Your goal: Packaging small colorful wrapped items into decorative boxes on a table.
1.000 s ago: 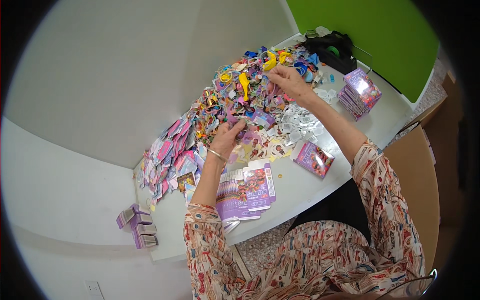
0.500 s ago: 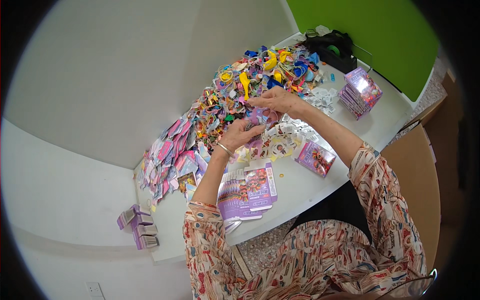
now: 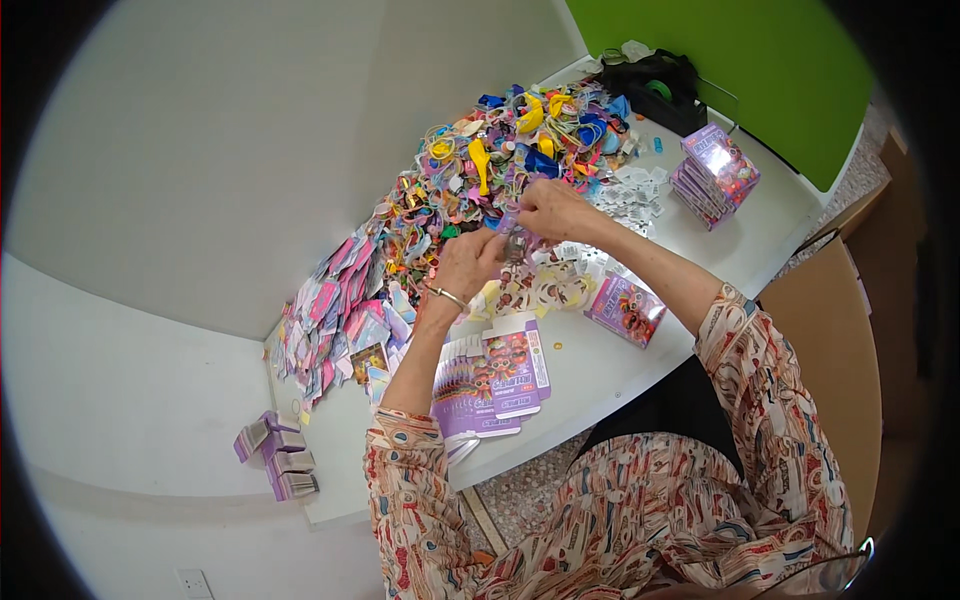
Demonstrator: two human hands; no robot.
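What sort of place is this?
Probably a small packing workshop: there's a big heap of colourful trinkets, a row of overlapping purple cartons and a stack of purple boxes.

A black bundle (image 3: 682, 105), possibly a bag, lies near a green panel (image 3: 770, 75); cardboard (image 3: 825, 335) stands right, a socket (image 3: 194, 583) lower left.

There are two hands (image 3: 470, 265) (image 3: 556, 210), one bangle (image 3: 447, 297), one black bag (image 3: 677, 105) and one carton fan (image 3: 490, 385). Right of the fan are one box stack (image 3: 715, 175) and one lone box (image 3: 625, 310).
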